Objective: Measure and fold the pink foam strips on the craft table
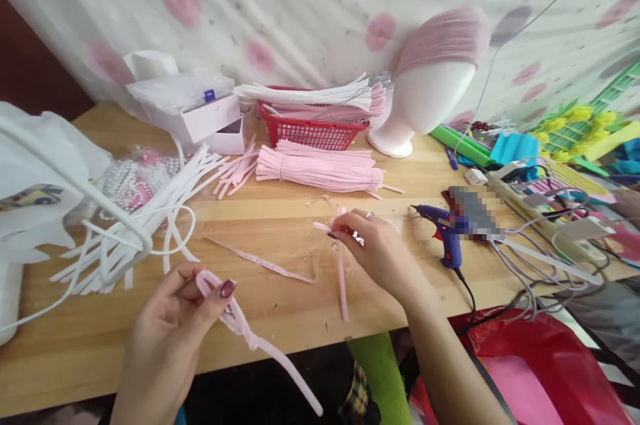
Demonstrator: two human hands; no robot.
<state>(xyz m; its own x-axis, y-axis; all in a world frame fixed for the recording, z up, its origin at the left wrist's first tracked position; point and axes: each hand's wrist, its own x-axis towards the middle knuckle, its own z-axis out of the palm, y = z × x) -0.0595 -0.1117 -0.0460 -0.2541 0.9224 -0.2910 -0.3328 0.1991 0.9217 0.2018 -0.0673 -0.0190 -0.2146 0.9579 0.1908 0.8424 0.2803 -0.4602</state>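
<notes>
My left hand point(167, 331), thumb and fingers closed, grips a pink pipe cleaner point(287, 366) bent into a loop and twisted at its base, its straight tail pointing down and right. Over the table's middle, my right hand point(383, 248) is pinched round a short pink pipe cleaner piece point(321, 227), whose pale end sticks out to the left; the rest is hidden by the fingers. Just below that hand lies a straight pink pipe cleaner strip point(342, 288). A narrow patterned measuring tape point(265, 265) lies flat between the two hands.
Behind are a pink pipe cleaner bundle point(315, 168), a red basket point(310, 133) and a foam head point(425, 98). White pipe cleaners point(150, 225) lie left. To the right are a blue glue gun point(445, 228), tangled cables point(525, 278) and a power strip point(545, 211).
</notes>
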